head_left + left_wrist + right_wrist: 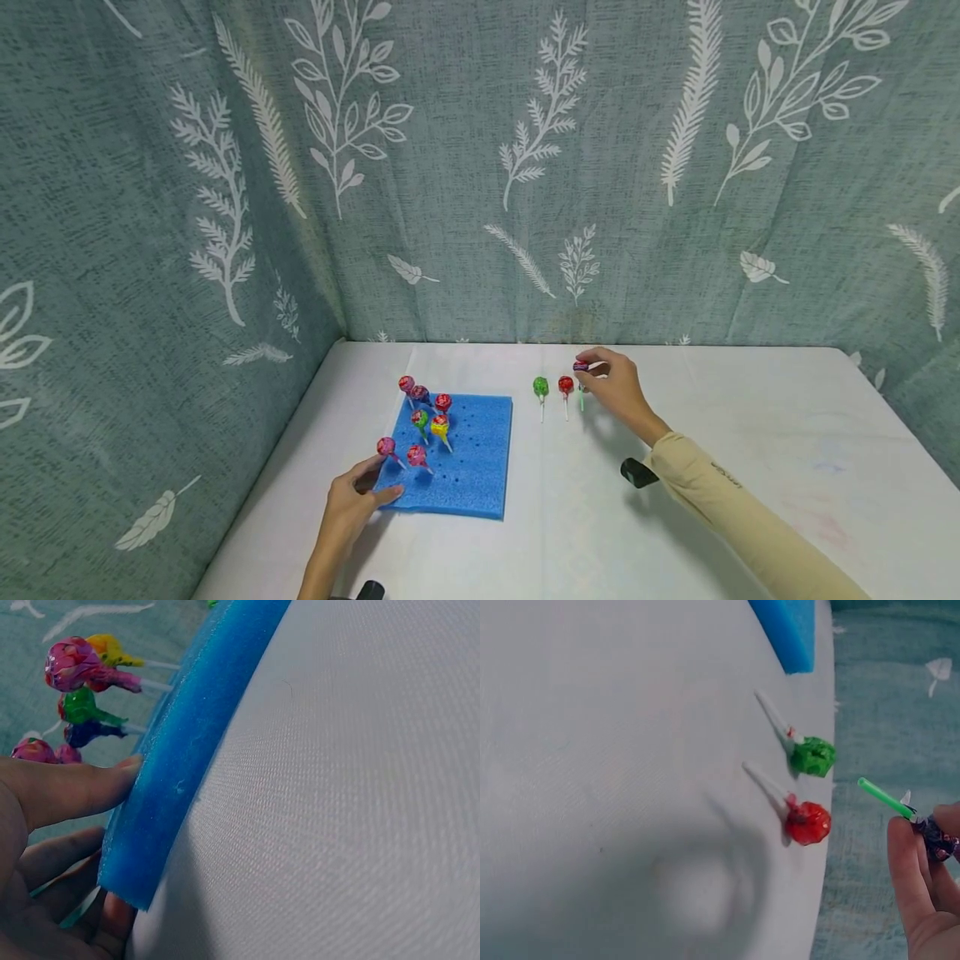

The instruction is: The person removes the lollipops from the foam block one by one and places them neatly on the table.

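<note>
My right hand pinches a dark purple-wrapped lollipop by its head. Its green stick points away from the fingers, raised over the table. Beside it on the table lie a red lollipop and a green lollipop, both with white sticks. At the near left corner of a blue foam board, my left hand grips the edge, thumb on top and fingers along the side. Several wrapped lollipops stand in the board's left part, among them a yellow one and a pink one.
Small holes dot the board's right part. The white table carries the board on its left side. A patterned green curtain hangs behind the table and along its left. Dark wrist devices show below both hands, one near the right sleeve.
</note>
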{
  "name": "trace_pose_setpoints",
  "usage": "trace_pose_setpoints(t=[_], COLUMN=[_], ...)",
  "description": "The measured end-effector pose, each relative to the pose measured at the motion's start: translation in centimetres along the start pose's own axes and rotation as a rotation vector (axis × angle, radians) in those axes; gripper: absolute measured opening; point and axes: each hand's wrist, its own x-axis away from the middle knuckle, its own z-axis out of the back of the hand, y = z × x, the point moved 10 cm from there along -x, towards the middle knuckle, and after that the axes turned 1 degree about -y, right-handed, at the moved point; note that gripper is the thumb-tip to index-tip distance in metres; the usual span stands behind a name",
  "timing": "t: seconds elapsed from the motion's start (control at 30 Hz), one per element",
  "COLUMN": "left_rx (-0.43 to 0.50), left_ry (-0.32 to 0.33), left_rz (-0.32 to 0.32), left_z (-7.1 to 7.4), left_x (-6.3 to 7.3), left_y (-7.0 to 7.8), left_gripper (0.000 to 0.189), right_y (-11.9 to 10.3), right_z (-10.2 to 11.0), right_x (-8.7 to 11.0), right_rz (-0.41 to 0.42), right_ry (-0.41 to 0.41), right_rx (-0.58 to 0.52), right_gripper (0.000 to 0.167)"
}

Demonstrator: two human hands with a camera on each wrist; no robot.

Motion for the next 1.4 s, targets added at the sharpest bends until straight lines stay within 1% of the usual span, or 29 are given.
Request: trace_pose_setpoints(t=[0.07, 0.17, 0.37, 0.47, 0.6, 0.73, 0.83, 1.03, 1.17, 1.27, 1.4], left_rx=[-0.003, -0.004, 0.001, 0.006, 0.014, 0.016, 0.011, 0.009, 0.014, 0.015, 0.014], left_ry=[0.0, 0.001, -0.001, -0.001, -0.006, -0.009, -0.006, 0.001, -0.001, -0.004, -0.001], left_rz=[0.003, 0.004, -0.002, 0.002, -0.007, -0.019, -0.015, -0.012, -0.015, -0.012, -0.007], left_z=[0.0, 0.1, 0.1, 0.0, -0.1, -0.1, -0.1, 0.1, 0.1, 0.1, 0.1], left_x=[0.0, 0.0, 0.1, 0.1, 0.1, 0.1, 0.2, 0.2, 0.2, 0.1, 0.0], left_y=[-0.1, -0.1, 0.0, 0.0, 0.1, 0.3, 0.3, 0.2, 0.3, 0.3, 0.1], left_gripper=[0.069, 0.069, 0.068, 0.07, 0.071, 0.071, 0.071, 0.071, 0.071, 0.07, 0.071], right_y=[0.3, 1.0, 2.6, 3.4, 4.4, 5.4, 6.1, 7.0, 7.6, 7.5, 7.4], right_z=[-0.1, -0.3, -0.5, -0.7, -0.9, -1.1, -1.1, -1.4, -1.5, -1.5, -1.7], right_x=[0.0, 0.0, -0.2, -0.2, -0.3, -0.2, -0.2, -0.3, -0.2, -0.2, -0.3], right_rz=[0.001, -0.028, -0.108, -0.134, -0.171, -0.219, -0.236, -0.231, -0.251, -0.242, -0.207], right_ry=[-0.006, -0.01, -0.016, -0.033, -0.044, -0.039, -0.035, -0.046, -0.056, -0.063, -0.074], right_rx=[-0.009, -0.017, 0.031, 0.047, 0.06, 0.082, 0.093, 0.092, 0.099, 0.126, 0.166], right_gripper=[0.023, 0.023, 0.025, 0.026, 0.027, 0.026, 0.025, 0.023, 0.025, 0.024, 0.022])
